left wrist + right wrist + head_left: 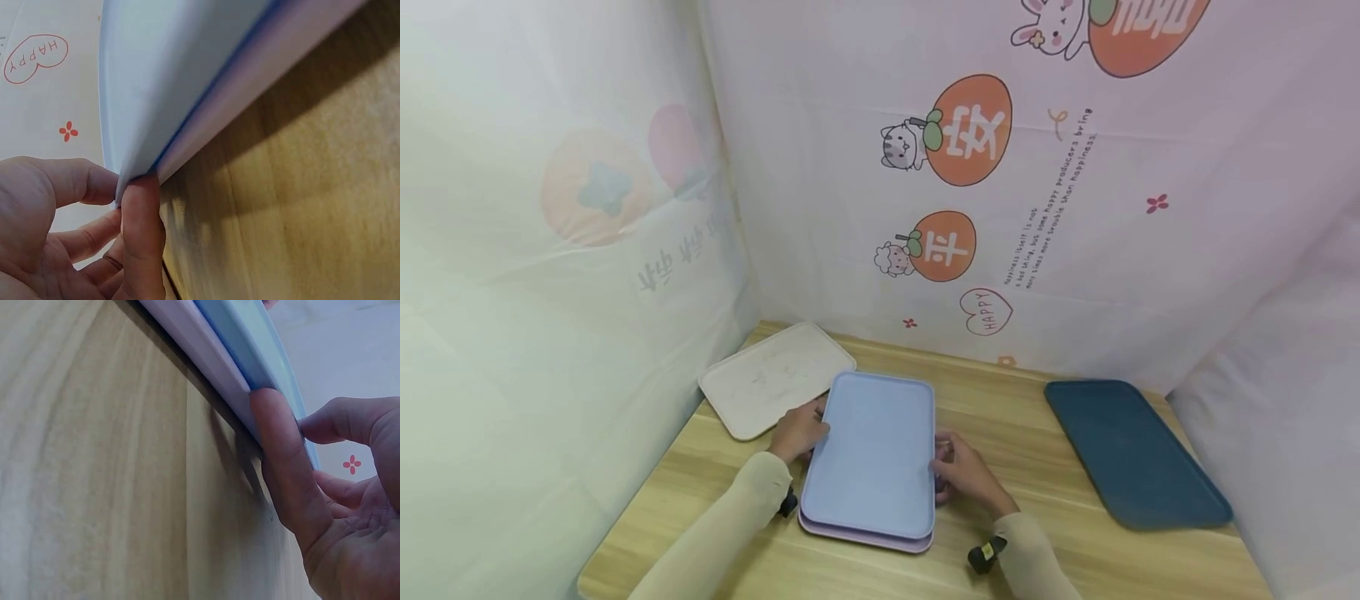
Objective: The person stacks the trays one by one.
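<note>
Three cloth walls: left cloth (512, 375), far cloth (820, 208), right cloth (1300, 375). One wood-grain table (1000, 433) between them. Four trays total, one of each colour. Dark teal tray (1138, 454) lies on the right side of the table, well apart from the rest. Cream tray (778, 375) at far left, a few smudges on its face, its right corner just beside the blue one. Blue tray (880, 454) in the middle, long side running near to far, directly over the lilac tray (865, 540); lilac shows as a strip along the near edge. A dark gap runs between those two rims in both wrist views; can't tell if they touch further in. Two pale sleeves, left sleeve (722, 525) and right sleeve (1033, 554), come in from the near side. Two hands: left hand (800, 431) pinches the blue tray's left rim, thumb above, fingers under; right hand (966, 475) pinches the right rim the same way. Far cloth carries three orange fruit prints (945, 246), top one cut off by the frame, plus one heart outline (987, 312) reading HAPPY. Two black wrist devices (981, 557), one per wrist.
</note>
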Demonstrator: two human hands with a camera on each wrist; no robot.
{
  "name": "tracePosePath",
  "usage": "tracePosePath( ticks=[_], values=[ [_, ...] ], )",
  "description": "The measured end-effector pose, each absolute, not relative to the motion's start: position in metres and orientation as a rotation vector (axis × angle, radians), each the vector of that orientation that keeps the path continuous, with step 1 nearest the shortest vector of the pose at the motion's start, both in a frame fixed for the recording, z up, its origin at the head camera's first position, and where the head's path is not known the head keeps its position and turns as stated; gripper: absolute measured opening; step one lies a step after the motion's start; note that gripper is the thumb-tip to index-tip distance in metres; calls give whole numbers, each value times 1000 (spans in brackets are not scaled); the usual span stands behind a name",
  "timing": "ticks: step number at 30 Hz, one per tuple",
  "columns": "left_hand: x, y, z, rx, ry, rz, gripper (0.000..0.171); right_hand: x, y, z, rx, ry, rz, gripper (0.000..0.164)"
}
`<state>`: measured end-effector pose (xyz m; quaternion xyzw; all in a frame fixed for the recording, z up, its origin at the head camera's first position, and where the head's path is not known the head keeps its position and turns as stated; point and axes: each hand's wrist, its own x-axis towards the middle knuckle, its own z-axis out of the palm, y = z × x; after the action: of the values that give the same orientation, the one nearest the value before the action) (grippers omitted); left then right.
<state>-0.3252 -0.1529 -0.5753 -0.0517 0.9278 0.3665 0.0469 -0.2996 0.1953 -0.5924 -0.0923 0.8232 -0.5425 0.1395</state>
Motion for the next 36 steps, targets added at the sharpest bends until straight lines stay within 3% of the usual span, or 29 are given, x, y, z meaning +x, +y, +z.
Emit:
tracePosePath(
  ticks=[12,36],
  values=[
    [-325,-155,-576,-121,2846,1086,25,-293,186,-593,-251,2444,-1575,58],
    [-319,-153,-566,-133,2787,1062,36,-283,178,-585,-167,2556,-1422,61]
  ],
)
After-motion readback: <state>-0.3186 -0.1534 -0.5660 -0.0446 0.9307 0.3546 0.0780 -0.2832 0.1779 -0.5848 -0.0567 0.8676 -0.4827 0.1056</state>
